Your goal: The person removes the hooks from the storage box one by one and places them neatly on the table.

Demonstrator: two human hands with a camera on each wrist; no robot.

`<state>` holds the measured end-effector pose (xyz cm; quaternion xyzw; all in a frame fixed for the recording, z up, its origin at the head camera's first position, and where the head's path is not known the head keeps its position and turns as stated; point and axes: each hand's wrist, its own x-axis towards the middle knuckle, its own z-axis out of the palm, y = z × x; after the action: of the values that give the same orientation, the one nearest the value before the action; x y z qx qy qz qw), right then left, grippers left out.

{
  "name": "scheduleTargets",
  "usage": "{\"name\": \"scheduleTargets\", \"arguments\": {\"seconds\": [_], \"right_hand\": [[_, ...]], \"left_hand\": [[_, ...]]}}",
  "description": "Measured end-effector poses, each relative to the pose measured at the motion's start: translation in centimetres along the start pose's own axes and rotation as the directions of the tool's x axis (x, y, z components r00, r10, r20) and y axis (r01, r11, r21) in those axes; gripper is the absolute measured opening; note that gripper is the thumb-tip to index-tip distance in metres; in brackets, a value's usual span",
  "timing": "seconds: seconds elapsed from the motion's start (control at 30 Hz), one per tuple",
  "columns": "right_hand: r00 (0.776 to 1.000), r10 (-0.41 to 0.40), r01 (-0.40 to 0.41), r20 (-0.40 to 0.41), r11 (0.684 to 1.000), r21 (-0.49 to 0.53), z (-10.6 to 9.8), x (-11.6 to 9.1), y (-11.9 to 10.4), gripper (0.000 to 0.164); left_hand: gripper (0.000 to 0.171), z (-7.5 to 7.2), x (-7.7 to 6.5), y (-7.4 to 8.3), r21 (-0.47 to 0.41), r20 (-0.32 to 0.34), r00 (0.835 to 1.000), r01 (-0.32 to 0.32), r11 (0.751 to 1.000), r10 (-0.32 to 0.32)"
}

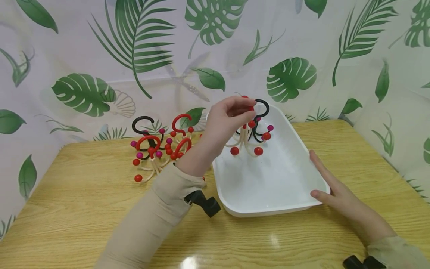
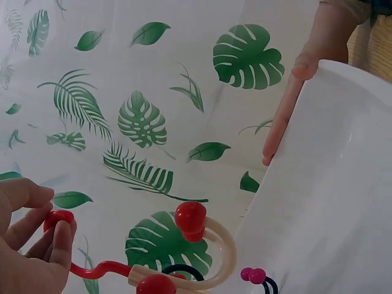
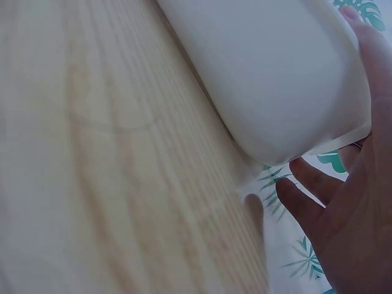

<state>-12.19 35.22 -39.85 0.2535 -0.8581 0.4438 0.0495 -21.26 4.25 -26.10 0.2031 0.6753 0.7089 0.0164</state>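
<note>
Head view: nearest me, the wood-grain table (image 1: 84, 209) is stretching out under my sleeves, and my right hand (image 1: 344, 200) is resting against the near right corner of a white tray (image 1: 268, 183), its fingers lying straight along the outer side rather than curling round it. Farther in, my left hand (image 1: 224, 119) is pinching the red hooked handle of an octopus-shaped hanger (image 2: 142, 277) between thumb and fingertips; its cream legs, ending in glossy red balls, are hanging over the far half of the tray, though I cannot tell whether any are touching the bottom. I am judging it light and stiff, probably plastic and hardly fragile; a loose pinch may be letting the smooth handle turn, and the splayed legs could be snagging a neighbour. For me the handle's curve is offering the best hold, the round balls a slippery one. Close beside it, a black octopus-shaped hanger (image 1: 267, 108) with magenta balls is sitting inside the tray. Off to the left, similar hangers (image 1: 151, 151) are crowding together on the table. Behind everything, a leaf-printed backdrop (image 1: 134, 37) is hanging.
</note>
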Motion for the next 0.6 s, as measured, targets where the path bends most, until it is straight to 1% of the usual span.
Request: {"name": "scheduleTargets", "arguments": {"seconds": [0.17, 0.33, 0.5, 0.6], "right_hand": [[1.0, 0.004, -0.004, -0.003, 1.0, 0.002, 0.0, 0.0, 0.1, 0.091], [1.0, 0.0, 0.0, -0.005, 1.0, 0.003, 0.1, 0.1, 0.1, 0.091], [1.0, 0.007, -0.007, -0.008, 1.0, -0.002, 0.1, 0.0, 0.0, 0.091], [1.0, 0.021, -0.021, -0.009, 1.0, -0.009, 0.1, 0.0, 0.0, 0.091]], "left_hand": [[0.021, -0.7, -1.8, 1.4, 0.009, 0.062, 0.998, -0.031, 0.999, 0.031], [0.018, -1.9, -3.5, 2.3, 0.015, 0.104, 0.994, -0.041, 0.999, 0.04], [0.014, -3.6, -5.5, 3.0, 0.045, 0.108, 0.993, -0.043, 0.998, 0.038], [0.011, -4.7, -6.6, 3.4, 0.043, 0.119, 0.992, -0.051, 0.998, 0.046]]}}
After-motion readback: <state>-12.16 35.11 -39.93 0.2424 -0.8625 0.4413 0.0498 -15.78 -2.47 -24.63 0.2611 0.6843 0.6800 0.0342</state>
